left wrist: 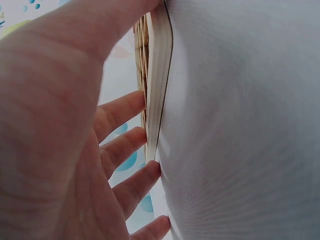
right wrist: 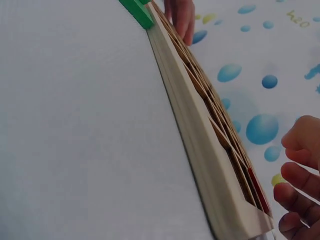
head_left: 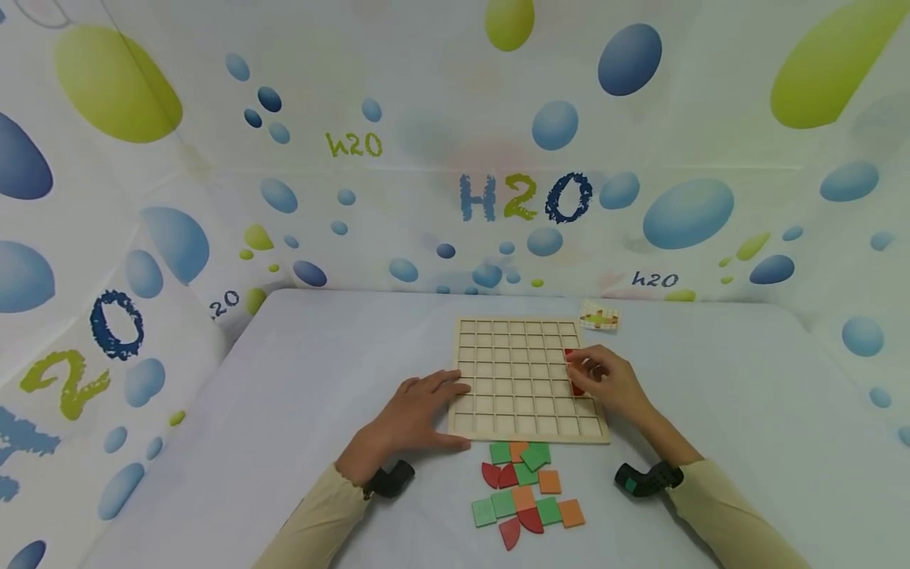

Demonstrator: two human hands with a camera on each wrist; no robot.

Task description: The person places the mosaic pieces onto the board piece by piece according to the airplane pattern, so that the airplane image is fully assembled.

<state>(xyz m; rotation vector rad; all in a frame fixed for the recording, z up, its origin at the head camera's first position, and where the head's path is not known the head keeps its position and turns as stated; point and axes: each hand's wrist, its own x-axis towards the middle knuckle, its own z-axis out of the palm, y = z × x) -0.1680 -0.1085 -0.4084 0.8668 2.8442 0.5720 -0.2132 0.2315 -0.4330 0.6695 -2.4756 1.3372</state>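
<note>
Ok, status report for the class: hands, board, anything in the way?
Left hand spread at left edge of grid board. Right hand over red pieces at board's right side, partly hiding them; grip unclear. Loose tiles by near edge.

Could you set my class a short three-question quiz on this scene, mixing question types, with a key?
1. Fill in: the loose tiles on the person's side of the grid board are green, orange and ____.
2. True or false: the small card lies by the board's far right corner.
3. Multiple choice: which hand is at the red piece on the board? A, left; B, right.

Key: 1. red; 2. true; 3. B, the right hand.
</note>
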